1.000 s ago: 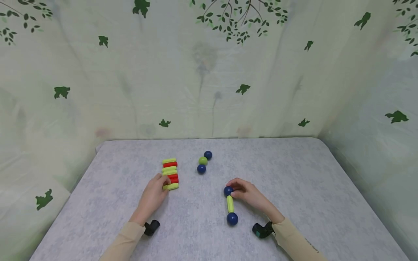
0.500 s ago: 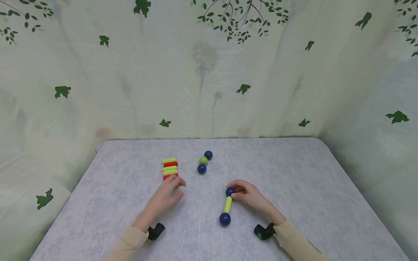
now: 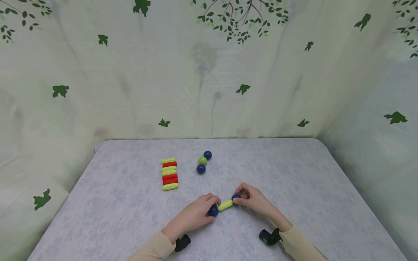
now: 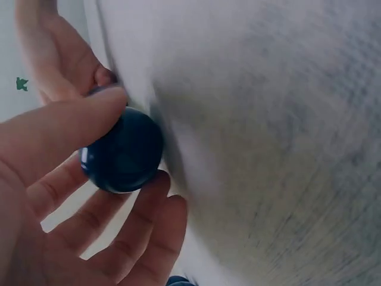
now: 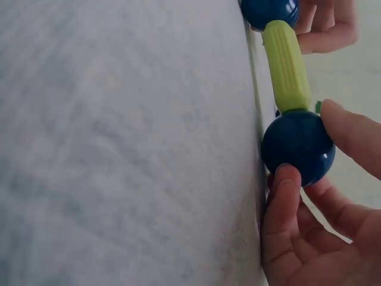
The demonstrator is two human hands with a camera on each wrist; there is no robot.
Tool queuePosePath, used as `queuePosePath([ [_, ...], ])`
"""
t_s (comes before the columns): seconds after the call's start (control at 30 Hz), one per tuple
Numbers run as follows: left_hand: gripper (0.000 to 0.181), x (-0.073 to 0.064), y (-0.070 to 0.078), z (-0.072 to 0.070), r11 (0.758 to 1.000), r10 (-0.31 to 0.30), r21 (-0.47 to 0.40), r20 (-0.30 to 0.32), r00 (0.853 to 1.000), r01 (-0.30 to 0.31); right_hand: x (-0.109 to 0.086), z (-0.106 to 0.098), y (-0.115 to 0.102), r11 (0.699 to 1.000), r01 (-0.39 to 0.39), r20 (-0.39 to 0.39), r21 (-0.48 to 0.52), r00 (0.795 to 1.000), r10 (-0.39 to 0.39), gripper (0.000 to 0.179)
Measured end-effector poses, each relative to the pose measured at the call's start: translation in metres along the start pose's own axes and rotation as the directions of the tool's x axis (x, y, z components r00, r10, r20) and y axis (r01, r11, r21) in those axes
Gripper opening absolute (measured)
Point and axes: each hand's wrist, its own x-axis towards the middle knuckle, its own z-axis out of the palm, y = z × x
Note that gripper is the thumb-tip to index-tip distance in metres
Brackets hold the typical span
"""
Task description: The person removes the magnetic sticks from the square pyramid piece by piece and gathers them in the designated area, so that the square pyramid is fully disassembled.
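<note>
A yellow-green ribbed rod (image 3: pixel 225 205) joins two dark blue balls, low over the table near its front middle. My left hand (image 3: pixel 195 214) holds the left blue ball (image 3: pixel 213 211) between thumb and fingers. In the left wrist view that ball (image 4: pixel 128 152) sits against the thumb and curled fingertips. The other blue ball (image 3: pixel 236 197) is pinched by my right hand (image 3: pixel 255 200). In the right wrist view the rod (image 5: pixel 286 65) runs straight from one ball to the other, and thumb and fingers grip the nearer ball (image 5: pixel 297 146).
Several yellow-green and red rods (image 3: pixel 169 174) lie side by side in a column at the left. Behind the hands, a green ball (image 3: pixel 202 160) sits between two blue balls (image 3: pixel 201 169). A pale leaf-printed curtain (image 3: pixel 209 72) stands behind the grey table (image 3: pixel 294 174).
My left hand has left the column of rods, moved right and taken hold of the free blue ball. The ball-and-rod piece has swung from pointing toward me to pointing left.
</note>
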Motion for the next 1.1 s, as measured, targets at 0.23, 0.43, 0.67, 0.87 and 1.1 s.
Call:
queuePosePath([
  [0.23,0.026,0.005,-0.006,-0.002,1.0,0.024,-0.016,-0.024,0.999,-0.024,-0.009,-0.006,-0.013,0.998,0.035,0.071,0.043,0.997,-0.038,0.023],
  [0.43,0.023,0.006,-0.013,-0.004,0.998,0.07,0.004,-0.096,0.993,-0.07,-0.017,-0.01,-0.038,0.999,0.038,0.068,0.039,0.997,-0.04,0.021],
  [0.67,0.027,0.017,-0.024,-0.017,0.998,-0.011,-0.067,-0.264,0.964,-0.007,-0.018,-0.009,-0.038,0.999,0.04,0.014,0.032,0.999,-0.041,0.02],
  [0.87,0.027,0.034,-0.036,-0.032,0.991,-0.133,-0.062,-0.426,0.895,0.117,-0.017,-0.01,-0.038,0.999,0.037,0.032,0.034,0.999,-0.038,0.021],
  [1.1,0.028,0.058,-0.047,-0.039,0.985,-0.12,0.06,-0.449,0.885,0.164,-0.018,-0.011,-0.04,0.999,0.016,0.048,0.028,0.999,-0.017,0.022],
])
